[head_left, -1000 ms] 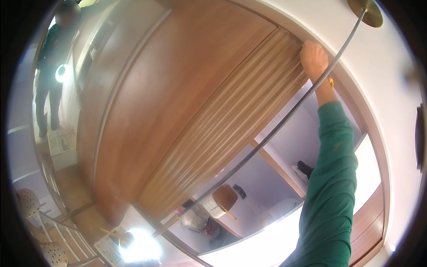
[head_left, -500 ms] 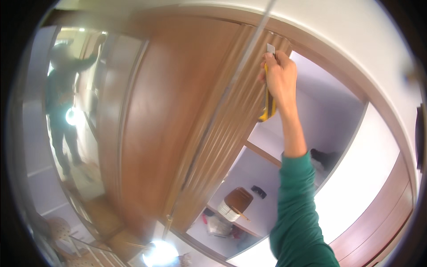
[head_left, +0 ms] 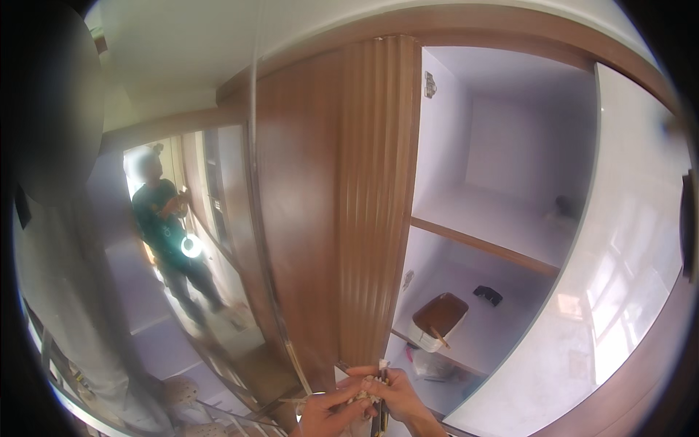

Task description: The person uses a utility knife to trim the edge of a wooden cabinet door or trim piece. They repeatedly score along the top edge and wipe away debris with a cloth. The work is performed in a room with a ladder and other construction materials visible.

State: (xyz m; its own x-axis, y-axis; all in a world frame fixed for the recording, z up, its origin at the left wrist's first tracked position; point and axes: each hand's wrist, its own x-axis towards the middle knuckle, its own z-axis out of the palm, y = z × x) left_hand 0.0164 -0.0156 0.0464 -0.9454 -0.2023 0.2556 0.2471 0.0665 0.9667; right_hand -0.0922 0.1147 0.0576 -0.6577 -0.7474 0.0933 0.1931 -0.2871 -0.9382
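Both my hands are together at the bottom middle, in front of the fluted brown panel (head_left: 375,204). My right hand (head_left: 402,397) is closed around a slim dark-and-yellow utility knife (head_left: 377,421), which stands roughly upright. Some whitish stuff shows at the knife's upper end. Beside it, my left hand (head_left: 328,414) has its fingers pinched together against the right hand's fingers. Small pale bits show between the fingertips, too small to name. To the right is an open cabinet with a white tub (head_left: 428,336) of brown filler on a shelf, a stick (head_left: 439,336) lying across it.
A small black object (head_left: 487,295) sits behind the tub. Clear plastic bags (head_left: 429,366) lie on the shelf below. A glossy white door (head_left: 553,320) covers the right side. Left stand a mirror (head_left: 229,291) reflecting a figure, and a thin upright rod (head_left: 253,146).
My right hand has come down from the top of the fluted panel with the knife. My left hand has come into view beside it. The view has turned and shifted.
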